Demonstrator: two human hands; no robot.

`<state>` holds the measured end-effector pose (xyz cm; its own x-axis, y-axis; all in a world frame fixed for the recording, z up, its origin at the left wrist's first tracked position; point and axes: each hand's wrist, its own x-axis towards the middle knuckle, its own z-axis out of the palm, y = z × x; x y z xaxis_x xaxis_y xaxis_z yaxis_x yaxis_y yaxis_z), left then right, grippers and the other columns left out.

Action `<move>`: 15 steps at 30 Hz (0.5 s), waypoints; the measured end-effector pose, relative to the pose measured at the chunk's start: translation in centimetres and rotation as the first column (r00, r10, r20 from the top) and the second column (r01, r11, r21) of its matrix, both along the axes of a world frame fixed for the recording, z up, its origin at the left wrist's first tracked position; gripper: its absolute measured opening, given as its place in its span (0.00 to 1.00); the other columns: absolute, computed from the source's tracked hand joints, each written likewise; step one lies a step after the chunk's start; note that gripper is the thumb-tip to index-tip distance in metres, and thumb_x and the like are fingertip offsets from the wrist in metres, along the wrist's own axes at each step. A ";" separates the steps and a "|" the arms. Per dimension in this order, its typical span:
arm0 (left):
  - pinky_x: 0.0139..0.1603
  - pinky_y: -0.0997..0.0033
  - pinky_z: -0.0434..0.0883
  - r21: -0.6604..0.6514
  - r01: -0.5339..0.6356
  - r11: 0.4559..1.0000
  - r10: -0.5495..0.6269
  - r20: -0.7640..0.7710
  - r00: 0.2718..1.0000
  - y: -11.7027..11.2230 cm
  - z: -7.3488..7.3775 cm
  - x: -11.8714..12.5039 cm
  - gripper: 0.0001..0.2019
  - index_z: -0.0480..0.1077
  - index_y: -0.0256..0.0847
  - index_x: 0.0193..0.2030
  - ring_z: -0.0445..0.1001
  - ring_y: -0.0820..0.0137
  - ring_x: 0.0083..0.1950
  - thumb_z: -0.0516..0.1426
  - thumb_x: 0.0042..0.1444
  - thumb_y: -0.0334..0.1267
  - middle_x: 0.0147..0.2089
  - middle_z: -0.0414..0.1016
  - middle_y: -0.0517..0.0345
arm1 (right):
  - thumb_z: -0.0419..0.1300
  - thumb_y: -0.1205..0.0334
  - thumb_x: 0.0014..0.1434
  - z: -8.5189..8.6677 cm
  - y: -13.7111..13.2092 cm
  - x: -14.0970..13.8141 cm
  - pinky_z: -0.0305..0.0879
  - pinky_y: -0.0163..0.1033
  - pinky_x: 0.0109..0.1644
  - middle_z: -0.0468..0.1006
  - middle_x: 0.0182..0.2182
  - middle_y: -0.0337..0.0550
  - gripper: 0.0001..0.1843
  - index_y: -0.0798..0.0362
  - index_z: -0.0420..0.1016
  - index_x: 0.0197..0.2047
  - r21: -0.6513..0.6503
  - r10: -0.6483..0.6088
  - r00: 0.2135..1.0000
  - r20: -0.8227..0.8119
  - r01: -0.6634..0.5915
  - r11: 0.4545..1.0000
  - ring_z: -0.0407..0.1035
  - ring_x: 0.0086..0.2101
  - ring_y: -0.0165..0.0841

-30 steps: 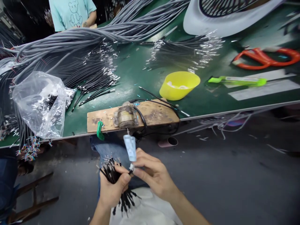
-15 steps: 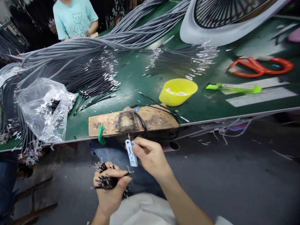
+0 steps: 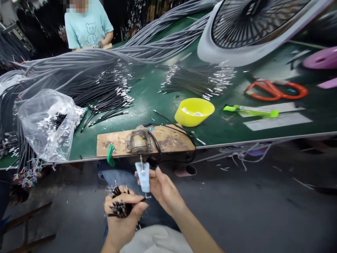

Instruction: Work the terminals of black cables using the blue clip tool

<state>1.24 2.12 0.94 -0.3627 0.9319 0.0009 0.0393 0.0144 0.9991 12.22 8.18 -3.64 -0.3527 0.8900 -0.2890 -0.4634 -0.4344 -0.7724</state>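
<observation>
A bundle of short black cables [image 3: 121,209] with stripped ends sits in my left hand [image 3: 123,221]. Its thumb and forefinger pinch one cable, whose bent bare wire end [image 3: 148,196] reaches the lower end of a light-blue plastic clip-like piece [image 3: 143,178]. That piece hangs from the metal shaft [image 3: 141,159] of a small worn motor [image 3: 139,141] and looks slightly blurred. Behind and right of it is my right hand [image 3: 163,191], thumb raised apart from the fingers. Fingertips show past the piece's left edge; whether they touch it I cannot tell.
The motor sits on a wooden board [image 3: 173,138] at the table edge, beside a green hook-like piece [image 3: 110,155]. Around it are a yellow cup [image 3: 195,112], orange-handled scissors [image 3: 276,90], a green cutter [image 3: 251,111], a plastic bag [image 3: 47,123], cables and a fan [image 3: 210,49]. A person [image 3: 89,26] sits opposite.
The light-blue piece now shows a different face. My right hand's thumb has lifted away from it, with the fingers behind. The left hand still holds the cables; the view has shifted slightly.
</observation>
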 end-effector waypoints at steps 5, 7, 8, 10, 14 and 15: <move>0.29 0.70 0.69 -0.157 -0.098 0.983 0.109 0.065 0.992 -1.0 -1.8 0.0 0.08 0.80 0.42 0.33 0.70 0.70 0.25 0.63 0.45 0.40 0.30 0.78 0.54 | 0.64 0.40 0.42 -0.6 -3.6 0.6 0.65 0.47 0.48 0.79 0.37 0.50 0.31 0.52 0.76 0.45 0.357 0.171 0.959 0.226 -0.245 0.901 0.71 0.39 0.43; 0.22 0.74 0.65 -0.220 -0.147 0.964 0.169 0.087 0.982 -0.8 -2.7 -0.2 0.14 0.77 0.40 0.43 0.64 0.76 0.20 0.61 0.50 0.42 0.32 0.77 0.54 | 0.69 0.47 0.38 -0.6 -5.3 0.2 0.63 0.49 0.52 0.77 0.43 0.51 0.36 0.50 0.72 0.51 0.403 0.225 0.901 0.370 -0.374 0.835 0.69 0.45 0.47; 0.20 0.76 0.63 -0.240 -0.157 0.958 0.188 0.113 0.976 -0.6 -3.1 -0.4 0.16 0.75 0.40 0.45 0.61 0.78 0.18 0.60 0.50 0.43 0.30 0.76 0.56 | 0.68 0.50 0.42 -0.8 -6.2 0.0 0.63 0.50 0.52 0.76 0.44 0.51 0.33 0.49 0.71 0.52 0.386 0.237 0.877 0.417 -0.408 0.827 0.68 0.47 0.48; 0.20 0.77 0.62 -0.261 -0.143 0.955 0.201 0.212 0.956 -0.3 -3.6 -0.8 0.17 0.75 0.38 0.43 0.60 0.80 0.18 0.61 0.49 0.45 0.27 0.72 0.58 | 0.61 0.54 0.51 -1.7 -7.6 -0.4 0.64 0.50 0.50 0.78 0.42 0.50 0.24 0.48 0.71 0.52 0.311 0.243 0.863 0.442 -0.402 0.861 0.70 0.45 0.46; 0.25 0.76 0.65 -0.226 -0.067 0.972 0.155 0.399 0.904 -0.2 -3.4 -0.9 0.18 0.75 0.35 0.33 0.65 0.75 0.24 0.63 0.44 0.50 0.24 0.67 0.58 | 0.58 0.52 0.54 -4.4 -9.1 -1.3 0.69 0.44 0.40 0.80 0.31 0.45 0.15 0.51 0.78 0.40 0.017 0.123 0.974 0.190 -0.129 0.992 0.73 0.34 0.41; 0.26 0.76 0.65 -0.207 -0.078 0.975 0.155 0.390 0.908 -0.3 -3.4 -0.6 0.18 0.74 0.35 0.31 0.66 0.75 0.25 0.62 0.45 0.51 0.23 0.66 0.59 | 0.59 0.51 0.53 -4.9 -9.3 -1.6 0.70 0.42 0.36 0.80 0.29 0.44 0.15 0.51 0.79 0.37 -0.066 0.041 0.991 0.124 -0.033 0.997 0.73 0.32 0.40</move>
